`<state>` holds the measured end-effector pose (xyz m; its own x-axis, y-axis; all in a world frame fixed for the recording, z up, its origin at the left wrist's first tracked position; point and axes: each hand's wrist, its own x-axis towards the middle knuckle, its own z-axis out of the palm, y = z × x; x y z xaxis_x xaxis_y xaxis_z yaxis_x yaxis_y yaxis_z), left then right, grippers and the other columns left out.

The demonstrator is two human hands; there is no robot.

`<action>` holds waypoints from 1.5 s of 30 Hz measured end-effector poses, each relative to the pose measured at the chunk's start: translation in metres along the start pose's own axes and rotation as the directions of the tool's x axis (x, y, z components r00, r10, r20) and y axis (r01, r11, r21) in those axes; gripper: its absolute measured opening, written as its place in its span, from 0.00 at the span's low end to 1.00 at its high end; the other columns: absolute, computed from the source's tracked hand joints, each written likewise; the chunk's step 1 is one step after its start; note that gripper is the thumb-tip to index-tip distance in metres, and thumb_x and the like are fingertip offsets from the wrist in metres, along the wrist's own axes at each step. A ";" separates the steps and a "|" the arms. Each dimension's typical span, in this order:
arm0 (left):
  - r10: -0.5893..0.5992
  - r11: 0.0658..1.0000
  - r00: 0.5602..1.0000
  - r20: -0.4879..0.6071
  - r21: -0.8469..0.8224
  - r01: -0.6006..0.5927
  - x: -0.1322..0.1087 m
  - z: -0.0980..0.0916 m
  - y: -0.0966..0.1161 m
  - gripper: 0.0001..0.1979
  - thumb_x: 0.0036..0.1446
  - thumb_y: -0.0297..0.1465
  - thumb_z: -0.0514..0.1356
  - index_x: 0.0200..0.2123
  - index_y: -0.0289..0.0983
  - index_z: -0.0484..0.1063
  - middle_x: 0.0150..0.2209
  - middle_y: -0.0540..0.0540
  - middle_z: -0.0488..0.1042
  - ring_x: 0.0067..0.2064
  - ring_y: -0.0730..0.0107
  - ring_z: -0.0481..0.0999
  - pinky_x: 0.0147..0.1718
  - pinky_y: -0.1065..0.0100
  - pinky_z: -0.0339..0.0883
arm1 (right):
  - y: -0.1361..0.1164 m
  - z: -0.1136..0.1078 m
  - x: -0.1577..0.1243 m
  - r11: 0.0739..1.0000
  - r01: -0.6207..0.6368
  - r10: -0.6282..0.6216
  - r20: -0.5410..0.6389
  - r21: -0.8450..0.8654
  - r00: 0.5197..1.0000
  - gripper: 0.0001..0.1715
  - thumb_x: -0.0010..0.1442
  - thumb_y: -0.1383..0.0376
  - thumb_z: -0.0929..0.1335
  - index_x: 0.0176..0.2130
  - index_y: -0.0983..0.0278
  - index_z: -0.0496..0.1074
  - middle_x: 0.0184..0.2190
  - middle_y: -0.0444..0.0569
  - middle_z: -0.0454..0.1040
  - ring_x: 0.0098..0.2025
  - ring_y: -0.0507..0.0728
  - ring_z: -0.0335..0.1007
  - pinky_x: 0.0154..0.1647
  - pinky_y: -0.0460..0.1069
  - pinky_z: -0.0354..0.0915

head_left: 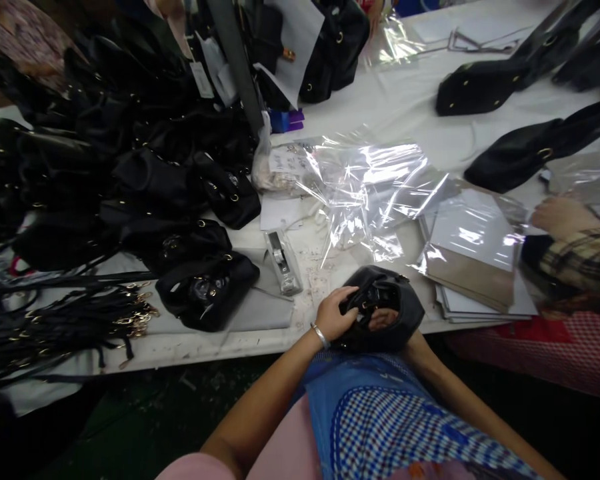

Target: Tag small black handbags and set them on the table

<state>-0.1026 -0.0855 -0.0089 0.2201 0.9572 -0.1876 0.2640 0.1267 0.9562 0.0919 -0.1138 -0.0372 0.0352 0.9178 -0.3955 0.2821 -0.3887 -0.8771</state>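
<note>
A black bag (405, 313) with an open mouth rests at the table's front edge, against the blue checked apron. My left hand (336, 313), with a silver bracelet at its wrist, grips the bag's left rim, fingers curled over it. Behind the bag's right side passes my right forearm; part of my right hand (383, 319) shows through the opening, its fingers bent against the black material. What those fingers hold is hard to make out. Left of the bag lies a clear packet with a grey and black item (283, 263).
Black bags (207, 290) crowd the left, beside straps with gold clasps (135, 317). Clear plastic sleeves (375, 180) spread across the middle. Boards (473, 253) are stacked at right, near another person's hand (563, 217). A grey post (237, 67) stands at the back.
</note>
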 end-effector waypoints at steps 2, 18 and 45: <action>-0.038 0.992 0.999 -0.006 -0.119 0.037 -0.004 -0.005 0.000 0.20 0.53 0.28 0.60 0.51 0.40 0.72 0.52 0.43 0.73 0.53 0.61 0.73 0.53 0.62 0.69 | -0.001 -0.008 -0.009 0.998 0.032 -0.031 0.023 -0.050 0.999 0.27 0.54 0.44 0.66 0.42 0.61 0.76 0.36 0.55 0.79 0.42 0.67 0.75 0.46 0.62 0.69; -0.093 0.864 0.942 -0.323 0.444 0.237 -0.008 -0.048 -0.065 0.11 0.57 0.26 0.58 0.44 0.35 0.73 0.36 0.45 0.75 0.37 0.68 0.76 0.42 0.67 0.70 | -0.034 -0.046 -0.045 0.792 0.358 -0.266 0.249 -0.494 0.931 0.19 0.62 0.61 0.61 0.48 0.62 0.74 0.43 0.52 0.78 0.41 0.61 0.76 0.44 0.52 0.70; -0.019 0.884 0.941 -0.339 0.433 0.174 0.008 -0.040 -0.055 0.09 0.61 0.31 0.54 0.37 0.36 0.74 0.33 0.47 0.74 0.35 0.72 0.74 0.37 0.71 0.67 | -0.084 -0.055 -0.052 0.657 0.376 -0.582 -0.122 -0.654 0.804 0.23 0.60 0.59 0.67 0.53 0.63 0.66 0.44 0.54 0.76 0.32 0.55 0.74 0.37 0.50 0.71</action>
<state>-0.1532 -0.0740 -0.0539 -0.1164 0.9861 -0.1189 0.6784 0.1664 0.7156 0.1194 -0.1240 0.0722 -0.0187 0.9740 0.2259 0.8253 0.1426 -0.5464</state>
